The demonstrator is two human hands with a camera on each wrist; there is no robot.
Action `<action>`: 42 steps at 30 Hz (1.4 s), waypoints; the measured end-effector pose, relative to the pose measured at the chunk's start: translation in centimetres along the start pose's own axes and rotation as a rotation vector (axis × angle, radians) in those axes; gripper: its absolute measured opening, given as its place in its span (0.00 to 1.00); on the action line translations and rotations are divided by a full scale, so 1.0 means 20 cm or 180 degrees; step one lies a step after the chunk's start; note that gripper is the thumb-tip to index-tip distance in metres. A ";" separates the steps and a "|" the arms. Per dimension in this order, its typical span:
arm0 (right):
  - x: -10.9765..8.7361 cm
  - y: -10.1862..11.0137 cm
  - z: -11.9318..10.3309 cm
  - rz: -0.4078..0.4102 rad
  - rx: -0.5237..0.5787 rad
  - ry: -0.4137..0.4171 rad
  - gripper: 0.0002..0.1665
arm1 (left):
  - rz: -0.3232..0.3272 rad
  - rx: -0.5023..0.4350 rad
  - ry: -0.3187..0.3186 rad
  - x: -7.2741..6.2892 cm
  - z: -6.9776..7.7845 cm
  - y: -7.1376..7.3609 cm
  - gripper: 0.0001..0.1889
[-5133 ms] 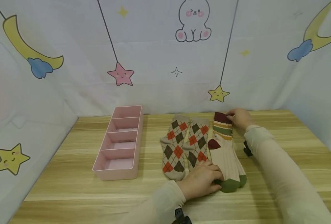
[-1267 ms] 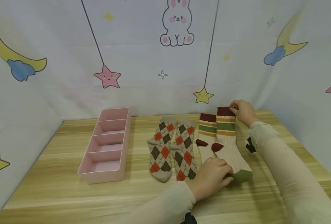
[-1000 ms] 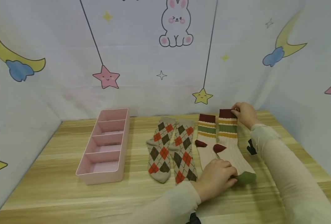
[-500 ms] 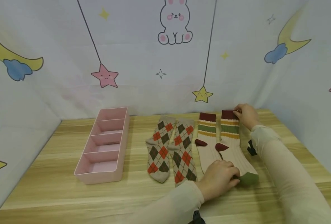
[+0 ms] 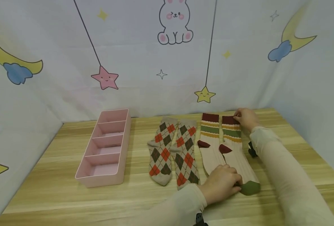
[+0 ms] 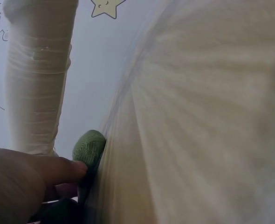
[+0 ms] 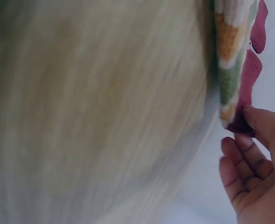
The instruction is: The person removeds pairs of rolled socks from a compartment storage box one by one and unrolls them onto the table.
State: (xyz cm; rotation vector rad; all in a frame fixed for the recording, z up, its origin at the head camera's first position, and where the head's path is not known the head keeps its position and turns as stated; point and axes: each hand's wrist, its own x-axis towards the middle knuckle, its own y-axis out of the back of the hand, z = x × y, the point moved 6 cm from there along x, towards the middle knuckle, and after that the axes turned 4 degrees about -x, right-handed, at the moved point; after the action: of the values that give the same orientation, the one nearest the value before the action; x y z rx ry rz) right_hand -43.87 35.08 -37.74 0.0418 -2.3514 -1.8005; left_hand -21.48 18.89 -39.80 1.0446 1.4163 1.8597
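Two cream striped socks lie side by side on the right of the table: a left striped sock point(image 5: 211, 129) and a right striped sock point(image 5: 236, 153), both with maroon cuffs and heels. My right hand point(image 5: 246, 119) pinches the right sock's cuff between thumb and index finger; in the right wrist view the other fingers hang loosely curled off the maroon cuff point(image 7: 250, 77). My left hand point(image 5: 221, 183) pinches that sock near its green toe point(image 6: 89, 148) and covers the left sock's toe. To their left lie two beige argyle socks point(image 5: 163, 150), the second point(image 5: 186, 153) close to my left wrist.
A pink divided box point(image 5: 120, 179) with several compartments in a row stands on the left of the wooden table point(image 5: 56, 194). A pale printed cloth point(image 5: 138, 62) hangs behind the table and along its sides.
Earlier the striped socks overlapped; now they lie apart, the right one drawn rightward by both hands. Over the last second its cuff has come slightly nearer. The argyle socks and box have stayed put.
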 end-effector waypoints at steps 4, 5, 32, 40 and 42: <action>0.01 -0.03 0.01 -0.0187 -0.0094 0.0017 0.12 | -0.0133 0.0196 -0.0065 -0.01 0.01 0.00 0.08; 0.01 -0.03 0.00 -0.0228 -0.0116 0.0030 0.12 | -0.0168 0.0236 -0.0077 -0.01 0.02 0.00 0.08; -0.02 -0.04 -0.02 -0.0280 0.0090 -0.0185 0.23 | 0.0049 -0.0004 0.0016 -0.08 -0.10 0.06 0.16; -0.05 -0.04 -0.03 -0.0184 0.0221 -0.0066 0.25 | 0.0037 0.0089 0.0143 -0.10 -0.18 0.09 0.17; -0.07 -0.04 -0.04 -0.0095 0.0207 -0.0019 0.25 | 0.0062 0.0134 0.0160 -0.12 -0.20 0.10 0.18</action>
State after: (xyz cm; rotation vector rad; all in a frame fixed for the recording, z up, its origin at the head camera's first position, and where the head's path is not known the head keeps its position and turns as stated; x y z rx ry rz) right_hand -42.48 34.34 -38.50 0.0809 -2.4257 -1.7391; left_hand -23.50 14.32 -38.91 1.0422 1.4851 1.8895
